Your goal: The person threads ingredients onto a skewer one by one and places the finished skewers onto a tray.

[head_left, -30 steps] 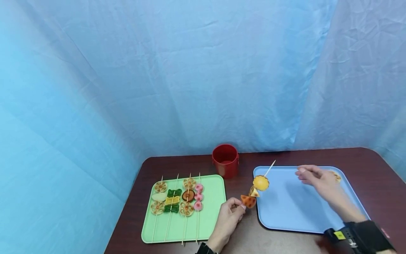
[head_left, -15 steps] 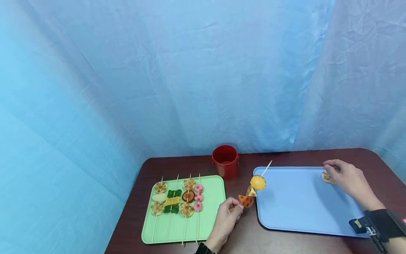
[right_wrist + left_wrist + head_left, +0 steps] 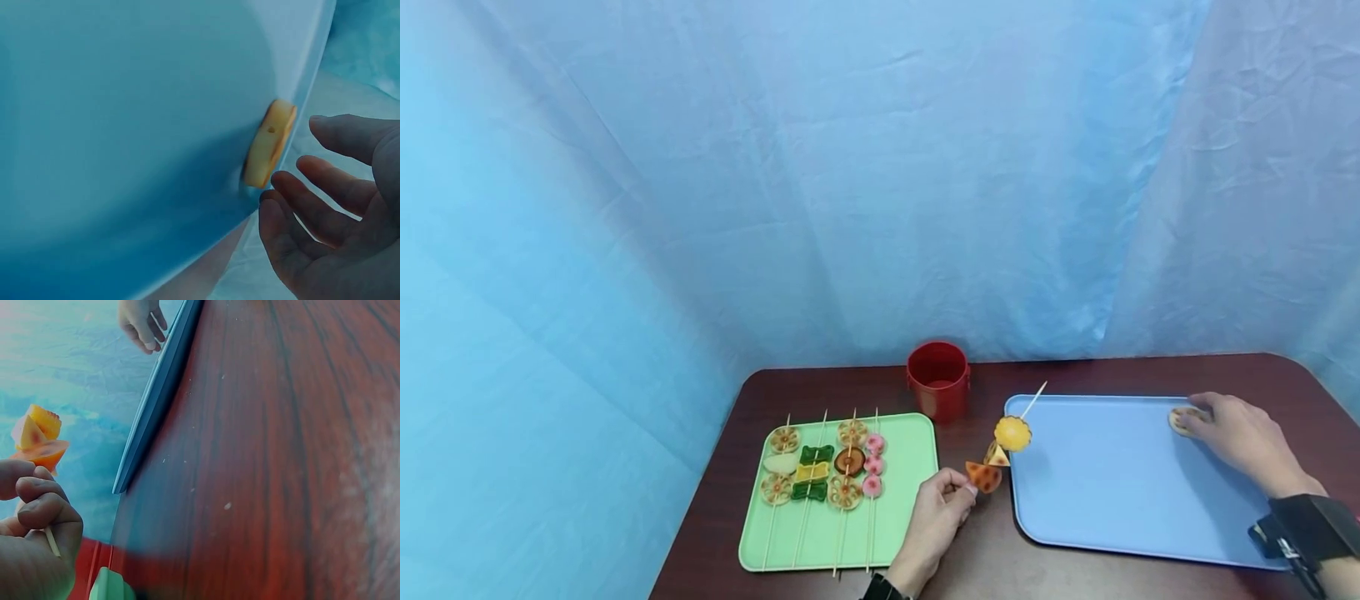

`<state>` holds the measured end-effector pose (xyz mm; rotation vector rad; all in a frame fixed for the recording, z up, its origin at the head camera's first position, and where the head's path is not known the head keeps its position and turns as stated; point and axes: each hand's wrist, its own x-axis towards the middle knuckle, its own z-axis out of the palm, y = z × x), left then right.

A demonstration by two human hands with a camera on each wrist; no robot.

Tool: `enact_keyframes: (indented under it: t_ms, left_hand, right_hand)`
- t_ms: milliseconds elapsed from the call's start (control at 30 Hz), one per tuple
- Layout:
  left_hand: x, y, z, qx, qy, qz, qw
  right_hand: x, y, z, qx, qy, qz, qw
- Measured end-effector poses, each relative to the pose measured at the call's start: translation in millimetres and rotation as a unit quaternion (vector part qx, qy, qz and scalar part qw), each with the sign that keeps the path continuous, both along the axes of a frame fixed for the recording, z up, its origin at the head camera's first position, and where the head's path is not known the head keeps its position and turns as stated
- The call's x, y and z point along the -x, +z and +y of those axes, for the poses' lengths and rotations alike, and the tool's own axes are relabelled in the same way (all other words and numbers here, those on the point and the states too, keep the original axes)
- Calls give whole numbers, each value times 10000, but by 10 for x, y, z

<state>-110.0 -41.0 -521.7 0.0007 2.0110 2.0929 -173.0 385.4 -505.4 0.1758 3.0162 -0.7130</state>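
My left hand [image 3: 934, 521] pinches the lower part of a wooden skewer [image 3: 1036, 398] and holds it tilted up between the trays. Threaded on it are an orange-brown half-round piece [image 3: 983, 477], a pale wedge [image 3: 997, 455] and a yellow scalloped corn slice [image 3: 1013, 433]. At the far right corner of the blue tray [image 3: 1112, 492] lies a lotus root slice [image 3: 1180, 422]. Beside this slice is my right hand [image 3: 1251, 437], thumb and fingers spread. In the right wrist view a small hole shows in the edge of the slice [image 3: 269, 147], with the fingertips near it.
On the left, a green tray [image 3: 898, 508] bears several loaded skewers with lotus slices, green and yellow pieces, a mushroom slice [image 3: 850, 461] and pink rings [image 3: 874, 465]. Behind, between the trays, stands a red bucket [image 3: 938, 392]. A blue curtain [image 3: 880, 183] hangs behind the table.
My right hand has moved right, across the blue tray, to the lotus root slice at its far corner. The left hand holds the skewer almost still.
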Motion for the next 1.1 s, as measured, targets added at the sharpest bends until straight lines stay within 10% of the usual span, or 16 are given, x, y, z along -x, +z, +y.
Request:
enact_keyframes:
  t_ms: [1100]
  left_hand:
    - [-22,-30,-9,-278,28,31,9996]
  right_hand:
    - [-141,-80,-112,25,54,618,9981]
